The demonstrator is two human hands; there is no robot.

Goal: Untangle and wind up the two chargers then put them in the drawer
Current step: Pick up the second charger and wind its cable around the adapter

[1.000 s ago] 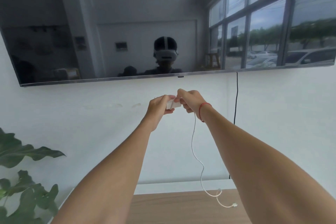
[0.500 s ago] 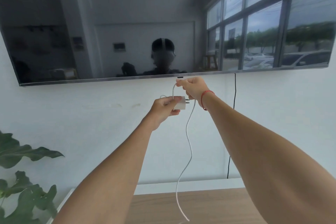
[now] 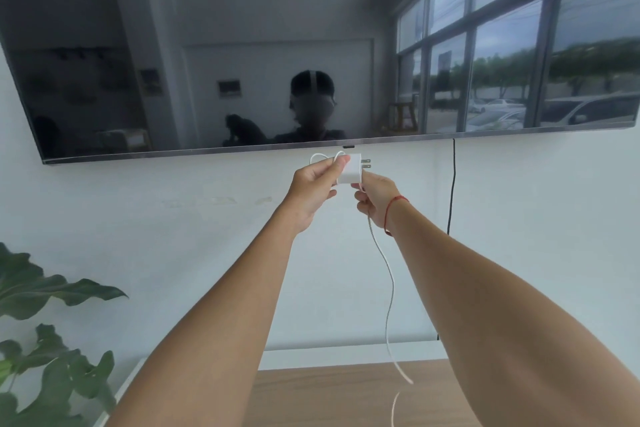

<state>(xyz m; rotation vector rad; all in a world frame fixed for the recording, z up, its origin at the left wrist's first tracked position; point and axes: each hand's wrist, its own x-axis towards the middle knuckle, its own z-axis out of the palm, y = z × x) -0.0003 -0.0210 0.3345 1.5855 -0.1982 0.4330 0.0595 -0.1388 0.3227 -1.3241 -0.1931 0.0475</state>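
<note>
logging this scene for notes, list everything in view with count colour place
plug: one, white, below the screen
cable: one, white, hanging down from the plug
screen: one, dark, on wall
wall cord: one, black, under the screen
plant: one, green, lower left
wooden top: one, brown, bottom
bracelet: one, red, right wrist
left hand: one, grips the plug
right hand: one, pinches the cable

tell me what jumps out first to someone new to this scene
Two outstretched arms meet mid-frame: the left hand grips a white charger, prongs pointing right, while the right hand pinches its white cable, which dangles toward the wooden top below. Above, a dark wall screen reflects a room and windows; green plant leaves sit lower left.
</note>
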